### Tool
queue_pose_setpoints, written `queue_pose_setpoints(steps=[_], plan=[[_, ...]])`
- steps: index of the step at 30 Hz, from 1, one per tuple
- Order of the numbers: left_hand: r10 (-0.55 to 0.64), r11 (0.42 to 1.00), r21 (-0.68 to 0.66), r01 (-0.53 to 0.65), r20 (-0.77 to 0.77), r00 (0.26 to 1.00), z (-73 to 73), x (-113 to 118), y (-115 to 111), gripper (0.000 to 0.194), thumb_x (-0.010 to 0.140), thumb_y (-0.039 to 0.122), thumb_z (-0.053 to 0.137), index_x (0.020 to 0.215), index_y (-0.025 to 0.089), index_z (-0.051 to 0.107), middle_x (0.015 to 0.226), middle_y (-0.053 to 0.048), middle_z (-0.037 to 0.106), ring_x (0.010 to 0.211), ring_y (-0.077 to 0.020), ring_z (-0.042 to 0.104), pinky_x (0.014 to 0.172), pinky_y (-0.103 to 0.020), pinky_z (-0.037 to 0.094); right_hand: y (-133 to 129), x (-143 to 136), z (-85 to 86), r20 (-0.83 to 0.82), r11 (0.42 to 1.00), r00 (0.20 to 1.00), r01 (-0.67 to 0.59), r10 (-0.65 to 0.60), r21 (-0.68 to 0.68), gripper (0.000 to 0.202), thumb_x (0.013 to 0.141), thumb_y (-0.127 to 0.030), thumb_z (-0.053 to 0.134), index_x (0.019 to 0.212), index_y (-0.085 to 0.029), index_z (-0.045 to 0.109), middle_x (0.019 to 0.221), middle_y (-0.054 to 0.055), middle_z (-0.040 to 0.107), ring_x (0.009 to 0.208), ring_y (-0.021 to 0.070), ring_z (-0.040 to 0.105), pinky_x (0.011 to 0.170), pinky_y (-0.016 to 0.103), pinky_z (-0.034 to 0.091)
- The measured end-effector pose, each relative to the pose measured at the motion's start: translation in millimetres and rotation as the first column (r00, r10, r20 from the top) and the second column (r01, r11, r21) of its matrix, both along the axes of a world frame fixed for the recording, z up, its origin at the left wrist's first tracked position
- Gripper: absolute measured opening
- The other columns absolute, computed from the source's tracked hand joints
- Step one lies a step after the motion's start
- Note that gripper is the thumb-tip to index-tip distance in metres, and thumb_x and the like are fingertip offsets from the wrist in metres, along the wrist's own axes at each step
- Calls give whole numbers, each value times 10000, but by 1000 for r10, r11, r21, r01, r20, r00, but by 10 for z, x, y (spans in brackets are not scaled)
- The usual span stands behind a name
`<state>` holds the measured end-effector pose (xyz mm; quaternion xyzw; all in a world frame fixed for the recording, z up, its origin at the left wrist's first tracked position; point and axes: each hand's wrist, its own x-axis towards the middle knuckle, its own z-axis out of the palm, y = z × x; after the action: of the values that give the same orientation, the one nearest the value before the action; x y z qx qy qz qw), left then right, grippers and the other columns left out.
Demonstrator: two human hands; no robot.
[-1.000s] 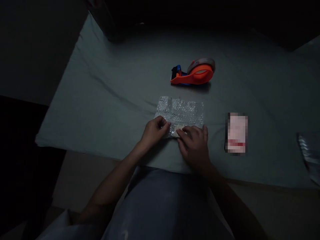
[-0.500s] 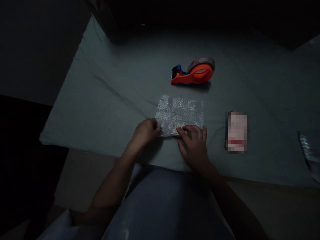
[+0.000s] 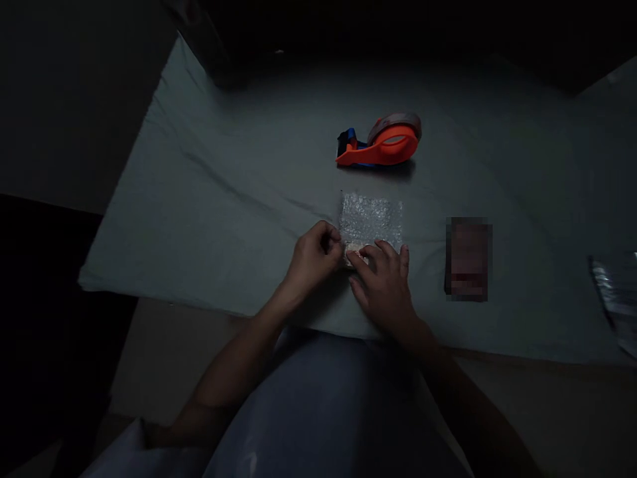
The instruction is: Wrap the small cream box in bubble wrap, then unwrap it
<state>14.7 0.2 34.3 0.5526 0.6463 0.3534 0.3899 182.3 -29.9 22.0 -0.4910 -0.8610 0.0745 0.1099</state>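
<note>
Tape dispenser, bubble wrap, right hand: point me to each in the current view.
Tape dispenser (image 3: pixel 381 154): head view, on its orange body.
Bubble wrap (image 3: pixel 371 216): head view, on the uncovered sheet beyond the fingers.
Right hand (image 3: pixel 385 285): head view, on the back of the hand.

Count recorded: two hands, one left (image 3: pixel 314 259) and one right (image 3: pixel 385 285); one bubble-wrap sheet (image 3: pixel 371 216); one small pale item (image 3: pixel 354 247); one tape dispenser (image 3: pixel 375 155); one pixelated object (image 3: pixel 468 259); one silvery packet (image 3: pixel 617 289); one cloth (image 3: pixel 249 166).
</note>
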Motion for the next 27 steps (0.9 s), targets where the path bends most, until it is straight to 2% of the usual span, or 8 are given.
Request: queue_pose_setpoints(steps=[5,9,13,15,17,21,24,27], plan=[[-130,989,-65,130,14,991,131,174,71,160,824,157,517,972,186,568,784,8,634,698,-107,593,641,-216,450,-31,43,-5,-87,1000,996,-22,21,-10,382,858,-236,536,1233,-164,554,1265,120,608,1360,322,372,1134,623,151],[-117,978,-143,149,206,971,122,169,104,323,882,101,351,1150,185,511,808,-11,667,665,-95,615,636,-215,490,-58,45,-16,-206,999,978,-5,12,36,514,886,-246,503,1371,-107,405,1290,156,597,1379,282,373,1148,576,181],[-89,974,-170,147,309,947,53,139,89,340,873,73,334,1147,169,510,873,-41,673,669,-91,622,620,-217,518,-43,46,-37,-196,999,980,-24,32,45,430,878,-223,511,1298,-134,497,1213,137,634,1384,299,367,1137,585,203],[-74,990,-93,101,260,963,19,119,54,269,887,123,397,1108,171,542,936,-55,672,748,-107,643,668,-235,539,-35,51,-45,-183,999,983,-25,33,46,373,884,-228,506,1244,-139,543,1206,136,634,1384,303,367,1134,580,217],[-84,995,70,77,115,990,-22,89,3,175,879,166,480,1016,175,589,962,-58,667,866,-138,644,774,-280,547,-32,53,-47,-176,998,984,-24,33,53,348,893,-229,498,1227,-146,557,1212,132,630,1382,300,370,1134,572,225],[-222,887,381,263,-147,964,-165,30,-118,73,867,186,552,886,181,622,988,-75,663,1078,-201,592,981,-409,485,-23,47,-41,-184,999,982,-24,31,37,305,897,-200,489,1186,-162,579,1205,118,628,1384,297,365,1139,570,221],[-297,829,437,349,-185,937,-299,26,-194,110,887,173,537,976,168,601,1128,-116,626,1217,-210,532,1020,-421,470,-11,107,-45,-270,1000,963,2,5,26,287,880,-199,503,1153,-180,589,1264,128,583,1380,308,359,1114,581,273],[-291,819,446,361,-219,931,-384,55,-234,121,893,180,534,1006,169,577,1164,-127,609,1263,-216,505,1034,-422,465,-23,274,-73,-426,978,886,210,-183,17,302,862,-246,537,1151,-177,589,1250,157,564,1245,294,492,1020,537,416]])
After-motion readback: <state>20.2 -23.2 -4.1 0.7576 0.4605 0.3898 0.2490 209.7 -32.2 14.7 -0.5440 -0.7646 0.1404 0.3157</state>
